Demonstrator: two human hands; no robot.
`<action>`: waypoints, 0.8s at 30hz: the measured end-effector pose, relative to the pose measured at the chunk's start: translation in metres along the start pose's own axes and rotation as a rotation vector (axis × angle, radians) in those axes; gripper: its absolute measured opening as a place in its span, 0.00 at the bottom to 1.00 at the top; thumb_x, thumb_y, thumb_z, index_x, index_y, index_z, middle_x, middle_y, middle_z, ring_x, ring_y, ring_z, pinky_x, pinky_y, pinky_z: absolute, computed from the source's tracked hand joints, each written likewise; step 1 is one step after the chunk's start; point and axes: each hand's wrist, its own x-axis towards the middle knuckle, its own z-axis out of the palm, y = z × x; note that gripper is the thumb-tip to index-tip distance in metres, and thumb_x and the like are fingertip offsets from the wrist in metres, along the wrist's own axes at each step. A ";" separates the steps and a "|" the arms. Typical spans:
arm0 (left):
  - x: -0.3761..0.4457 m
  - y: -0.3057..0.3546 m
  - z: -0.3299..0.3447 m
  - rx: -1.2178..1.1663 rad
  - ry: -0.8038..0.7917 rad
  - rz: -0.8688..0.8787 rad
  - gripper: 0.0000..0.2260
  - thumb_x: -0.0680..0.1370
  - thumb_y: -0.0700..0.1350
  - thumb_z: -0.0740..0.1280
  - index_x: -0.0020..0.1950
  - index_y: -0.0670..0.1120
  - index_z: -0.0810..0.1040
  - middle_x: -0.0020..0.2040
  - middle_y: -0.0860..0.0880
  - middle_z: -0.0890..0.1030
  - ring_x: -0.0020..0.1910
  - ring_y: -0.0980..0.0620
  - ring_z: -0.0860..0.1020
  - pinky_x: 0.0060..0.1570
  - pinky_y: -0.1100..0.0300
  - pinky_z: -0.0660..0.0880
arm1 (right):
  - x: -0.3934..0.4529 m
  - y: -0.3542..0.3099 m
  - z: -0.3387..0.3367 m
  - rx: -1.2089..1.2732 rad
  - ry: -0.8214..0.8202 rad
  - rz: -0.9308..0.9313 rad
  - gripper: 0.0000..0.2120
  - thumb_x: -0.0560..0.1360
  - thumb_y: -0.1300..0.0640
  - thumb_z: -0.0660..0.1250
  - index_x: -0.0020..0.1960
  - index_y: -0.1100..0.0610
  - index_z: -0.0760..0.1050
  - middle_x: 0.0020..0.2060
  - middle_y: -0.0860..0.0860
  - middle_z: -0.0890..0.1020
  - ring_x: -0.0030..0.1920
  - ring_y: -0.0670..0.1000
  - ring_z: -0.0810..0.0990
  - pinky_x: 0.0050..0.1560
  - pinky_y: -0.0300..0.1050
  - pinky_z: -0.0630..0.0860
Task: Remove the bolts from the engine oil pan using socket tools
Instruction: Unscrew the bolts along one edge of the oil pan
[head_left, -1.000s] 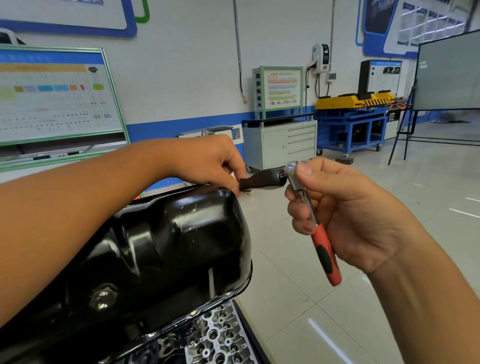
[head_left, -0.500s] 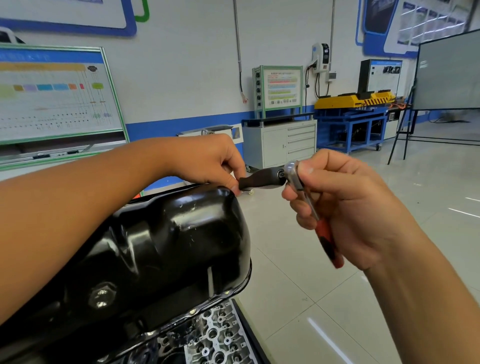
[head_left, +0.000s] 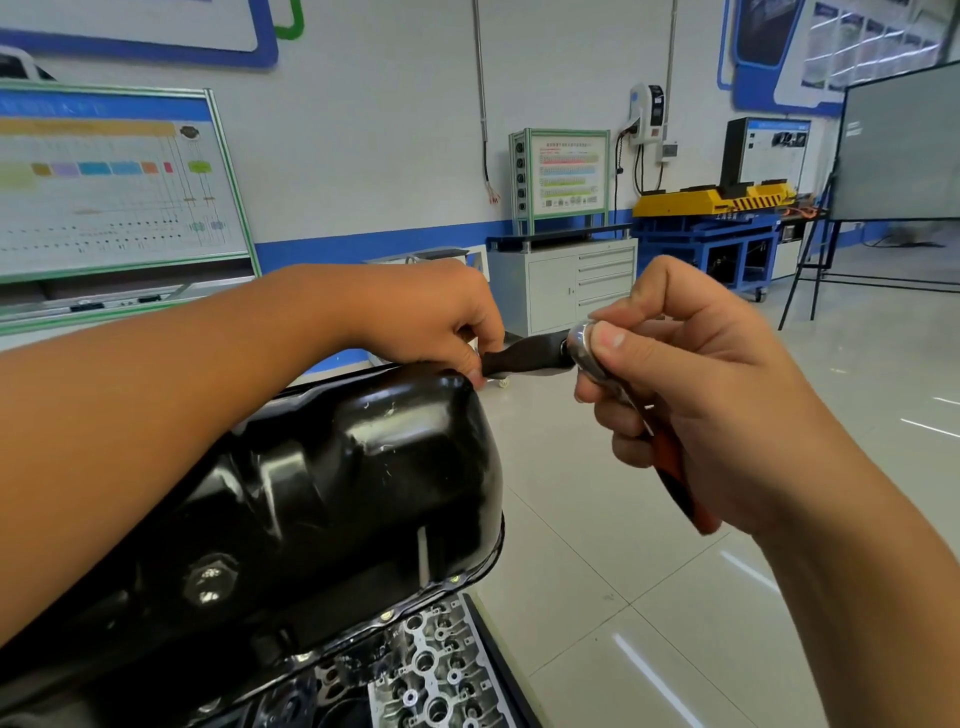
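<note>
Oil pan (head_left: 322, 499), black and glossy, fills the view from 7 to 9 o'clock, seated belly-up on the engine, whose bare metal casting (head_left: 431, 670) shows at 6 o'clock. Small flange bolts (head_left: 386, 616) still sit along its rim, so the work looks far from finished. Just beyond the pan's far corner, a dark socket extension (head_left: 524, 356) runs level from left to right. The left hand (head_left: 415, 317) pinches its left end, probably to steady it on a bolt at the far flange. At the extension's other end sits the chrome head of a ratchet (head_left: 584, 340); the right hand (head_left: 691, 395) is wrapped round the ratchet, thumb pressed on the head, likely to keep the drive seated while turning. The red-and-black handle (head_left: 680, 483) pokes out below the palm toward 5 o'clock. Whichever bolt is being worked, and the socket itself, are hidden behind the pan and the left fingers. A drain plug (head_left: 208, 584) shows blurred on the pan's near wall.
</note>
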 end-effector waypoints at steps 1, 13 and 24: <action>0.000 0.000 0.000 -0.006 0.001 0.001 0.02 0.74 0.45 0.77 0.44 0.50 0.86 0.28 0.63 0.76 0.30 0.61 0.73 0.34 0.73 0.66 | -0.001 -0.001 0.004 0.030 0.034 0.025 0.10 0.80 0.63 0.66 0.42 0.56 0.70 0.33 0.58 0.80 0.29 0.54 0.68 0.25 0.44 0.65; -0.002 -0.004 -0.001 0.007 0.004 0.031 0.02 0.75 0.44 0.77 0.43 0.50 0.85 0.27 0.63 0.74 0.29 0.62 0.73 0.33 0.72 0.67 | -0.008 0.004 0.038 0.352 0.200 0.061 0.14 0.80 0.64 0.66 0.39 0.52 0.70 0.33 0.60 0.78 0.26 0.51 0.68 0.25 0.39 0.62; -0.003 -0.007 0.001 -0.024 0.013 0.009 0.04 0.76 0.45 0.76 0.43 0.53 0.84 0.30 0.65 0.76 0.32 0.62 0.74 0.34 0.72 0.66 | 0.022 -0.016 -0.012 -0.456 -0.221 -0.080 0.09 0.80 0.50 0.66 0.49 0.56 0.73 0.35 0.58 0.83 0.28 0.54 0.75 0.27 0.46 0.75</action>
